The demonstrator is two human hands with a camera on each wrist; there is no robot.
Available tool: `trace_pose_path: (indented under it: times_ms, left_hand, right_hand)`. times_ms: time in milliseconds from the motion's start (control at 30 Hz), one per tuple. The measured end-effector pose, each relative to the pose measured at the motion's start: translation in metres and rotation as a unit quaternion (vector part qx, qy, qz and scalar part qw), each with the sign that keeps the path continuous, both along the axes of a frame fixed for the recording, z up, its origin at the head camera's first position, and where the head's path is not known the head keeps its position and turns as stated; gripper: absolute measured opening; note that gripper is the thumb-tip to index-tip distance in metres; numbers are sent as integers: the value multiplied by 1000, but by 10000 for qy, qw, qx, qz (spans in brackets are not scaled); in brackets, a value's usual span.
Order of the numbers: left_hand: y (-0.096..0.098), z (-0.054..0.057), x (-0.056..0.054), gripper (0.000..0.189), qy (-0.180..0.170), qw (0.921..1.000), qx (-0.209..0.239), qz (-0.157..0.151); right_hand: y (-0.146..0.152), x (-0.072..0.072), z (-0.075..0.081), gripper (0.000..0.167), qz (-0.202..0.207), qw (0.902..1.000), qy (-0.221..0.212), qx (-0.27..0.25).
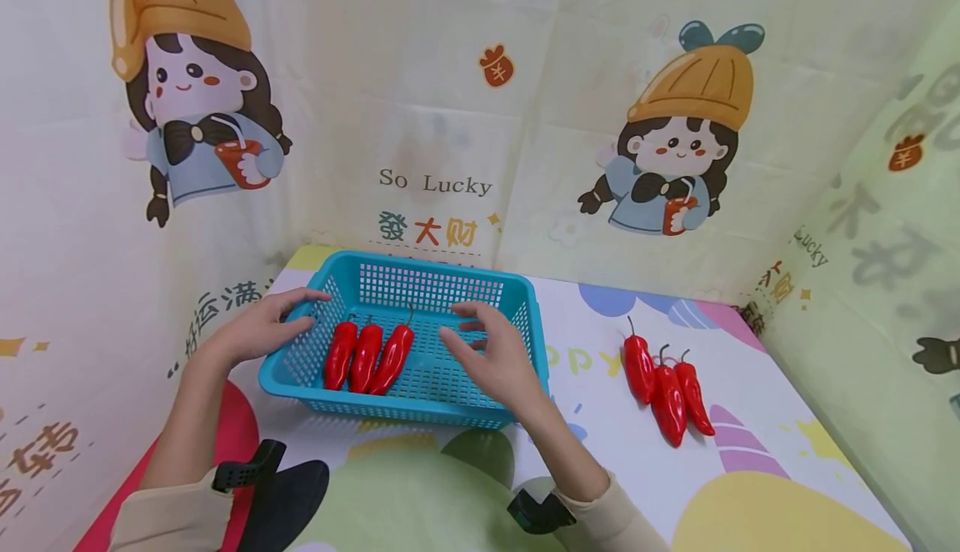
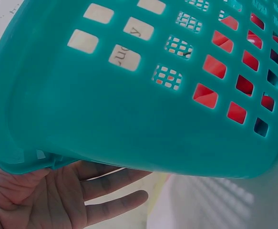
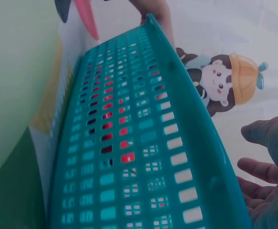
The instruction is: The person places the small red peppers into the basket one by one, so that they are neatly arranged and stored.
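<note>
A turquoise plastic basket [image 1: 405, 410] with perforated walls stands in front of me. Three red peppers [image 1: 392, 360] lie side by side in its left half. My left hand [image 1: 258, 325] rests at the basket's left rim, thumb and index finger reaching over it. In the left wrist view its other fingers [image 2: 115, 206] stretch out straight outside the basket wall. My right hand [image 1: 495, 356] hovers over the right half of the basket, fingers loosely bent and apart, holding nothing. Three more red peppers [image 1: 670, 398] lie close together on the table, right of the basket.
A colourful printed cloth [image 1: 600, 485] covers the table. Pale cloth walls [image 1: 450, 118] with cartoon figures enclose the back and both sides. Dark wrist cameras [image 1: 542, 512] sit at both cuffs.
</note>
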State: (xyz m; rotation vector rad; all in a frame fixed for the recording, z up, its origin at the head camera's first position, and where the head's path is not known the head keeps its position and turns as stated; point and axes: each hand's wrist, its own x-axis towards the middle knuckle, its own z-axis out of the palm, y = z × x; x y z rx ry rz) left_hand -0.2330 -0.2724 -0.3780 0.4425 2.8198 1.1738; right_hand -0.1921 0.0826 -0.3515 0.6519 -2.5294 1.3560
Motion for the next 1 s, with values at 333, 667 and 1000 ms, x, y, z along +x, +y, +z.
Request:
trace_pose_path:
  times_ms: [333,667,1000]
  left_hand:
    - [1,-1,0,56,-12,10000,45,11]
    - [1,-2,0,56,-53,10000,72,24]
    - [1,-1,1,56,-68,9999,62,44]
  right_hand:
    - [25,2,-3,42,-219,9993,279,-113]
    - [51,-3,-1,45,-905,9953,348,44]
    - [81,-11,-1,49,-1458,9890,178,191]
